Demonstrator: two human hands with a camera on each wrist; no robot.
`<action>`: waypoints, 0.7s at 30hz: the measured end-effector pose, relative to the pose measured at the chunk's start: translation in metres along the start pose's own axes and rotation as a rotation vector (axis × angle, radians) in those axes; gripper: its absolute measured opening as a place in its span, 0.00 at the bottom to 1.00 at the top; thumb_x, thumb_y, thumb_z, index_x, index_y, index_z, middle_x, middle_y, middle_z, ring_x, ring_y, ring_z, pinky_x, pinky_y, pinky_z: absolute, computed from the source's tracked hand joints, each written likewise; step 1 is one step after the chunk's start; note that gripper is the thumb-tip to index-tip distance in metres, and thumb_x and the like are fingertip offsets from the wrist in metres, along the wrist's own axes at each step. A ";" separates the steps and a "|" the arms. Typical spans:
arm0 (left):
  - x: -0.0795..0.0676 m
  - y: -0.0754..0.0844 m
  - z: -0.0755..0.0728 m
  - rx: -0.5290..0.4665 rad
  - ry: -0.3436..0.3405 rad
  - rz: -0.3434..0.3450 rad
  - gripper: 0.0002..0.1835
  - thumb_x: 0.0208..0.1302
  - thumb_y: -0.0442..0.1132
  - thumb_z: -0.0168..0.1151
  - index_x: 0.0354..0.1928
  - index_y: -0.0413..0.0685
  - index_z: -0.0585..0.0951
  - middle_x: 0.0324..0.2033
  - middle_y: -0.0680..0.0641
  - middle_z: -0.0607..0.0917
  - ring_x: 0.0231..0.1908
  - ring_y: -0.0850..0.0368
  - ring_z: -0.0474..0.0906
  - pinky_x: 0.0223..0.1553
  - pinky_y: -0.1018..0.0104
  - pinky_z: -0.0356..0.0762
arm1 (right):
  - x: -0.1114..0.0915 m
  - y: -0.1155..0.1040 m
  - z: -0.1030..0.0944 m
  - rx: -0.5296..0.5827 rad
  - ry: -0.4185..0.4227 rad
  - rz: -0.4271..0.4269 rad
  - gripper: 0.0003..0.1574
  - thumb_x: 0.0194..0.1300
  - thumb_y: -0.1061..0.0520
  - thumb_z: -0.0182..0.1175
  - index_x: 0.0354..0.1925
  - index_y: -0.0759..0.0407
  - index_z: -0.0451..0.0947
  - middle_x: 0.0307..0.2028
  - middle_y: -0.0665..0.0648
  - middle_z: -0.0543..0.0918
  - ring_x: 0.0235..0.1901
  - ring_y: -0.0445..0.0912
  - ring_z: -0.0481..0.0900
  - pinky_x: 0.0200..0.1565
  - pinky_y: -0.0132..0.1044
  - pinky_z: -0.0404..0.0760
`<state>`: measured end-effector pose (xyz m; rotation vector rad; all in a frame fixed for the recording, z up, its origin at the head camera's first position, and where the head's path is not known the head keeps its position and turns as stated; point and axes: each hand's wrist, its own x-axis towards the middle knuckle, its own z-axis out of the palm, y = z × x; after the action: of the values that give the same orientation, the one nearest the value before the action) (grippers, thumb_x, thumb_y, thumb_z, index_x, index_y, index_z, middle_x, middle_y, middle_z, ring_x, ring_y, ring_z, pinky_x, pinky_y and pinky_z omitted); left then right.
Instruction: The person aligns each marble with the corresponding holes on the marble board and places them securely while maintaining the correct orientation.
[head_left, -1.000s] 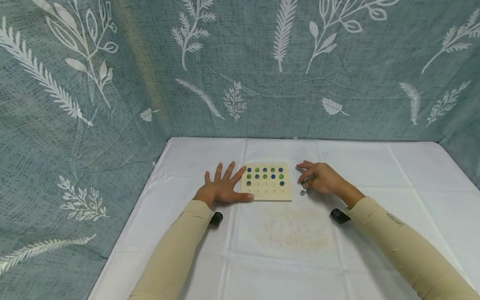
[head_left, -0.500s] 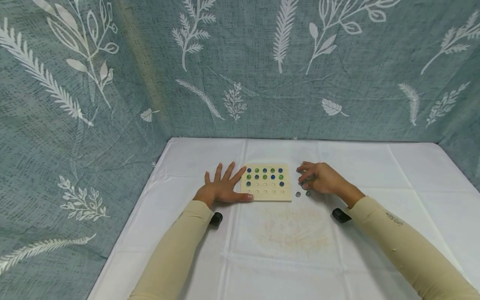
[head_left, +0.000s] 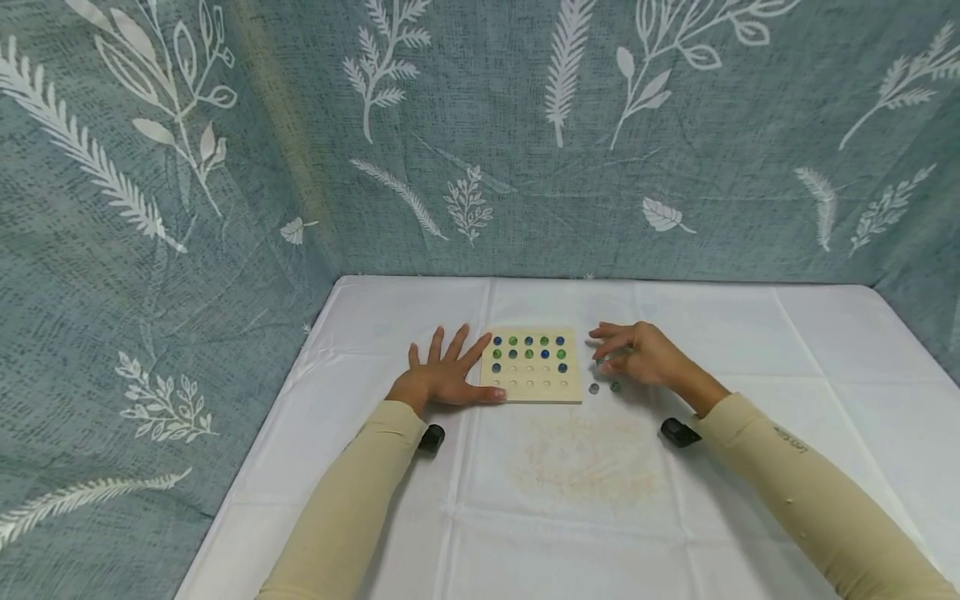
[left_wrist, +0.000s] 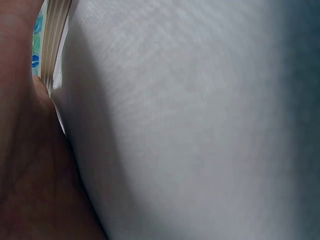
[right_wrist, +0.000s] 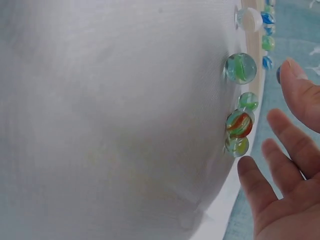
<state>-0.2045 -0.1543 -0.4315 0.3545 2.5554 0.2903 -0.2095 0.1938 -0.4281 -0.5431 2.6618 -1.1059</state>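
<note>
We locate the wooden board (head_left: 536,394) on the worktop (head_left: 555,542), the left hand (head_left: 444,381) spread wide against its left side. Right of it, the right hand (head_left: 647,355) is near loose marbles (right_wrist: 241,69); we cannot tell whether it pinches one.

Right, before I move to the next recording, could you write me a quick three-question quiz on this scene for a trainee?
1. Which part of the left hand is at the near left corner of the board?
A) the little finger
B) the thumb
C) the wrist

2. True or false: every hole in the board is filled.

3. Fill in the blank: the board's farthest row holds ____ marbles.

Key:
1. B; the thumb is there.
2. False; the three middle holes of the third row from the far side are bare.
3. five
</note>
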 end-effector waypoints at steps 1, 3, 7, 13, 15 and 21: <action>0.000 0.000 0.000 0.001 0.002 0.002 0.58 0.62 0.81 0.53 0.83 0.76 0.34 0.84 0.52 0.27 0.82 0.39 0.16 0.76 0.25 0.21 | 0.000 0.000 0.000 0.008 0.002 0.000 0.10 0.62 0.69 0.70 0.42 0.61 0.92 0.68 0.66 0.79 0.78 0.64 0.64 0.75 0.64 0.63; -0.001 0.000 0.000 0.005 0.006 0.004 0.57 0.62 0.81 0.53 0.84 0.77 0.35 0.84 0.52 0.27 0.82 0.39 0.16 0.76 0.25 0.21 | 0.000 -0.001 0.000 0.023 0.006 -0.006 0.10 0.62 0.69 0.70 0.42 0.63 0.92 0.67 0.66 0.79 0.77 0.64 0.64 0.75 0.64 0.64; -0.002 0.000 -0.001 0.008 0.012 0.006 0.57 0.62 0.80 0.53 0.84 0.76 0.35 0.84 0.52 0.28 0.82 0.39 0.17 0.76 0.25 0.22 | 0.001 -0.002 0.001 0.039 0.014 -0.029 0.11 0.62 0.70 0.69 0.42 0.63 0.92 0.67 0.67 0.80 0.77 0.64 0.65 0.74 0.64 0.65; -0.002 -0.001 -0.001 0.004 0.009 0.007 0.57 0.62 0.80 0.53 0.84 0.76 0.35 0.84 0.52 0.28 0.82 0.39 0.16 0.76 0.25 0.21 | 0.002 -0.004 0.003 0.053 0.005 -0.036 0.11 0.63 0.70 0.69 0.44 0.63 0.91 0.68 0.67 0.78 0.77 0.64 0.64 0.73 0.64 0.67; -0.002 -0.001 -0.001 -0.003 0.008 0.006 0.58 0.62 0.81 0.53 0.84 0.76 0.35 0.85 0.52 0.28 0.82 0.39 0.16 0.76 0.25 0.21 | 0.002 -0.005 0.003 0.052 0.004 -0.039 0.12 0.63 0.70 0.69 0.44 0.63 0.91 0.69 0.66 0.78 0.77 0.64 0.64 0.73 0.64 0.67; 0.000 -0.002 0.000 -0.012 0.004 -0.001 0.59 0.60 0.83 0.53 0.83 0.76 0.34 0.84 0.53 0.27 0.82 0.40 0.16 0.76 0.26 0.20 | 0.003 -0.009 0.005 0.039 0.009 -0.047 0.12 0.63 0.69 0.69 0.44 0.62 0.92 0.68 0.66 0.78 0.77 0.64 0.65 0.73 0.64 0.67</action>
<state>-0.2052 -0.1556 -0.4320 0.3485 2.5562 0.3062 -0.2077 0.1833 -0.4251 -0.5974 2.6418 -1.1729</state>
